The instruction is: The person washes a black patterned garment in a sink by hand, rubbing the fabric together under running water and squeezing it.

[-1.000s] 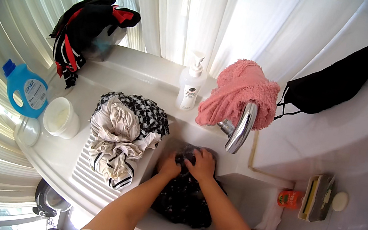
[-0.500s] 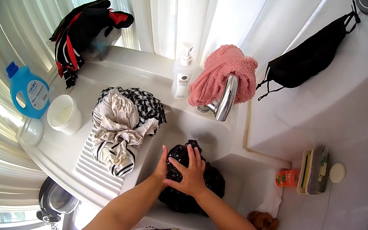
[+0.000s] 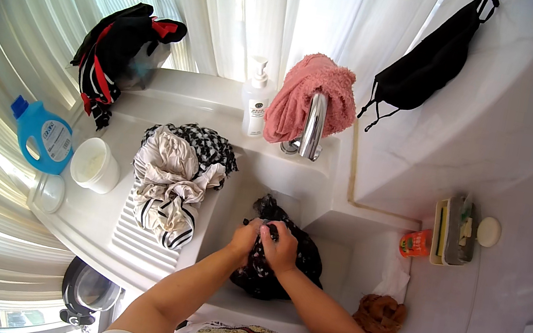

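A dark cloth with small pale specks [image 3: 256,273] lies bunched in the white sink basin [image 3: 336,268]. My left hand [image 3: 245,238] is closed round a fold near its upper middle. Right beside it, my right hand [image 3: 281,246] grips the same cloth, the two fists almost touching. What is pinched inside the fingers is hidden. To the left, on the ribbed washboard [image 3: 132,234], sits a heap of cream clothing with dark stripes [image 3: 167,163], and a black-and-white patterned cloth [image 3: 212,148] lies against its far side.
Above the basin, a pink towel [image 3: 315,93] drapes over a chrome faucet [image 3: 314,128]. A white pump bottle [image 3: 255,109] stands nearby. Leftward are a white tub [image 3: 95,166] and blue jug [image 3: 46,140]. An orange bottle [image 3: 415,243] and brown cloth [image 3: 379,320] lie right.
My hands were spread flat on the dark cloth; both have closed into grips on it. The cloth's far end now stretches out beyond my hands. The view has shifted slightly.
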### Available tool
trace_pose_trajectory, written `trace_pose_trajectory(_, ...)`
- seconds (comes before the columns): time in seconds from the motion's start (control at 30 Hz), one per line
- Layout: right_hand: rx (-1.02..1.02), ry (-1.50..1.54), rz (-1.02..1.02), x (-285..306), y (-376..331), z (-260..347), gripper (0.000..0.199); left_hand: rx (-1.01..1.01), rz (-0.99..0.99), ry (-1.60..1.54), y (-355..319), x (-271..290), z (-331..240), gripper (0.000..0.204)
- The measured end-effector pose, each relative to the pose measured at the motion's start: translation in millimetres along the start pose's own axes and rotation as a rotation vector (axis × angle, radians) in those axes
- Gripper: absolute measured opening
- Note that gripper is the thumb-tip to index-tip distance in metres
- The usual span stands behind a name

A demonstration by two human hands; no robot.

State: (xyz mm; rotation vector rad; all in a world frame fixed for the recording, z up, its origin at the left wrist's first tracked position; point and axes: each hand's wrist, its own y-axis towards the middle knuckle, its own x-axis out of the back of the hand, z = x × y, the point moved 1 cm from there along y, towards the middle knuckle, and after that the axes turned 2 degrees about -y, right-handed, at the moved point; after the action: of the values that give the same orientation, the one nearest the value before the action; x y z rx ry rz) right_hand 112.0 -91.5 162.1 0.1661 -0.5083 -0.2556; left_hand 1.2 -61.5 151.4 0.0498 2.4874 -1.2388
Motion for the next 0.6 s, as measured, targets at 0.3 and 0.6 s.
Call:
trace_pose_trajectory(0.3, -0.004, -0.528, 0.22, 0, 61, -59, 0.059, -0.533, -0.346, 1.239, 32, 27, -30, 0.067)
trace_pose_trajectory(0.6, -0.006, -0.871, 0.666, -25, 29, -106, 0.093, -0.745, -0.266, 1.766, 90, 37, 36, 0.053)
